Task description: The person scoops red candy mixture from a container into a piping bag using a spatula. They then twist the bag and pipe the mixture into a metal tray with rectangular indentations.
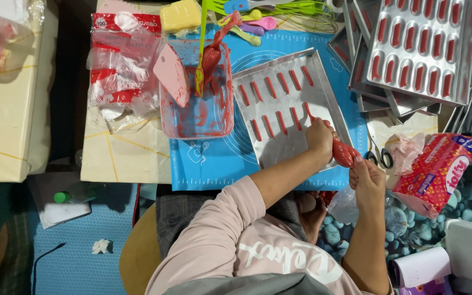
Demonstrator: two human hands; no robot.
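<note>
Piping bag of red batter, clear plastic (344, 153), lay between both hands over the near right corner of the flat silver baking tray (323, 82). Left hand (320, 137) was closed around the bag's tip end, pressing it to the tray; right hand (367, 183) pinched the twisted tail shut. Bag looked plump, bright red, tapering forward.

Tray sat on a blue silicone mat (214, 164) and carried two rows of short red strips (269, 106). Just right: black-handled scissors (381, 157). Left of tray: a batter-smeared clear tub (192, 117). Behind: stacked moulded metal pans (419, 46), filled red.
</note>
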